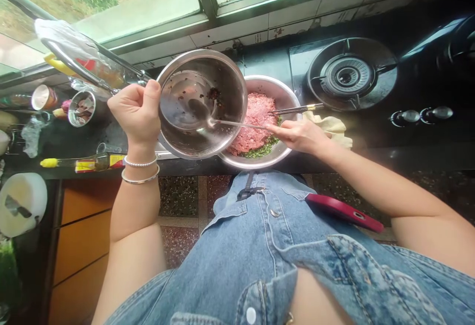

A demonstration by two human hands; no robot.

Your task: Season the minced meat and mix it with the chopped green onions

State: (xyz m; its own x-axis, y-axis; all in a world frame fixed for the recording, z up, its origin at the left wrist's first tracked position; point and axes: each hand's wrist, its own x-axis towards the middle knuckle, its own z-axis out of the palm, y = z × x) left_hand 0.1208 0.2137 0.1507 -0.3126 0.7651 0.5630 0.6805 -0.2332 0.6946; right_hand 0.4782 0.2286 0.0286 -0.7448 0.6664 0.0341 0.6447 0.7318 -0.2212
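Note:
My left hand (139, 110) grips the left rim of a steel bowl (178, 139), thumb on top and fingers curled beneath. The bowl is tilted, and a little liquid with dark bits lies in it. My right hand (297, 134) is closed on the handle of a metal spoon (237, 123), whose head rests inside that bowl. Below and to the right stands a wider steel basin (285, 90), partly covered by the tilted bowl. It holds pink minced meat (256, 117) and chopped greens (261, 150). Chopsticks (297, 110) lean out over the basin's right side.
A gas burner (347, 75) sits right of the basin, with a beige cloth (330, 126) between. On the left lie a yellow-capped bottle (85, 162), a glass (108, 148) and a small bowl (81, 109). A red phone (345, 211) sticks out from the denim clothing.

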